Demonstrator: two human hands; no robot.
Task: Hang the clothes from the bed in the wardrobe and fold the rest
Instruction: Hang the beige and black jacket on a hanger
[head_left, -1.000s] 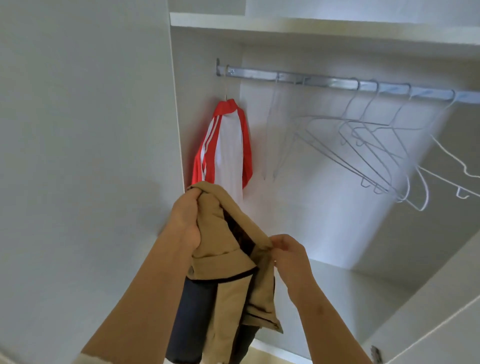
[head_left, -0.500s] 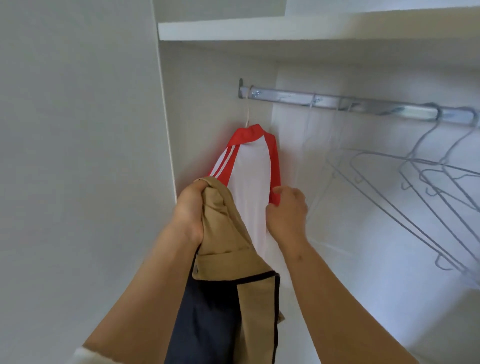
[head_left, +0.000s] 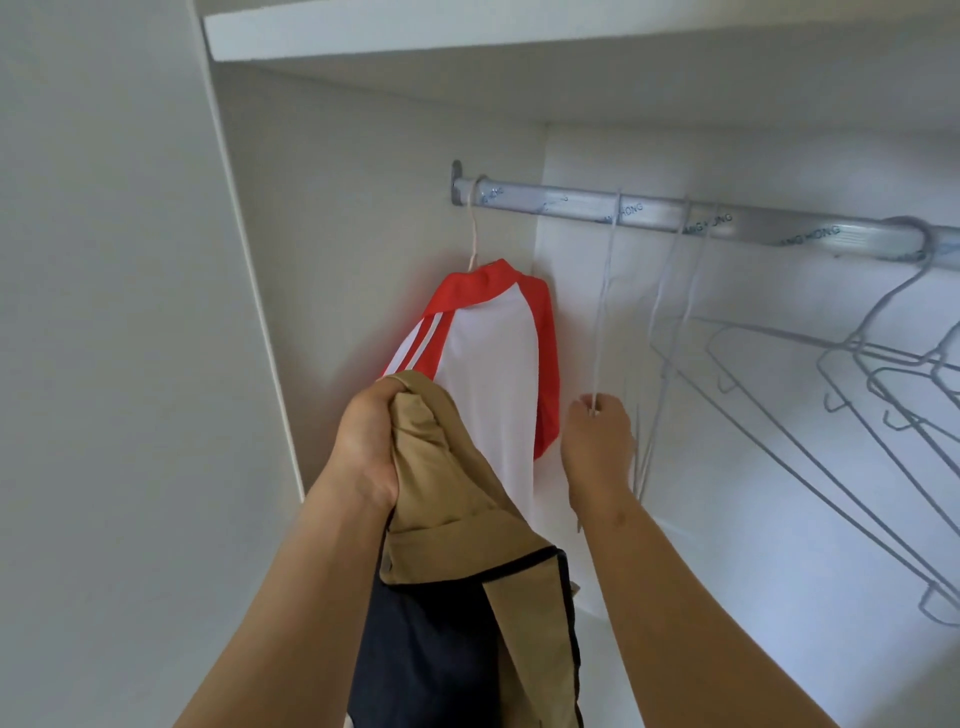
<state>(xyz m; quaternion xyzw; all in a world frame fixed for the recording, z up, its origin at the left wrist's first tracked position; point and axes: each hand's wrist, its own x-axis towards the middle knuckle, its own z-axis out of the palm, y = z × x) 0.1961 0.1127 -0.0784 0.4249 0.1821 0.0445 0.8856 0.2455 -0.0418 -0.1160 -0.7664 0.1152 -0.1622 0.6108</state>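
I stand at an open white wardrobe. My left hand (head_left: 371, 447) grips a tan jacket with a dark navy lining (head_left: 467, 561) by its top, held up in front of me. A red and white shirt (head_left: 493, 364) hangs on a hanger at the left end of the metal rail (head_left: 649, 213). My right hand (head_left: 597, 441) pinches the wire of an empty white hanger (head_left: 605, 301) that hangs from the rail just right of the shirt.
Several more empty wire hangers (head_left: 857, 395) hang further right along the rail. A white shelf (head_left: 519, 26) runs above the rail. The wardrobe's side panel (head_left: 130, 312) stands close on my left.
My right hand let go of the jacket, passed the red and white shirt and now pinches an empty hanger. The view moved closer to the rail. My left hand kept the jacket raised.
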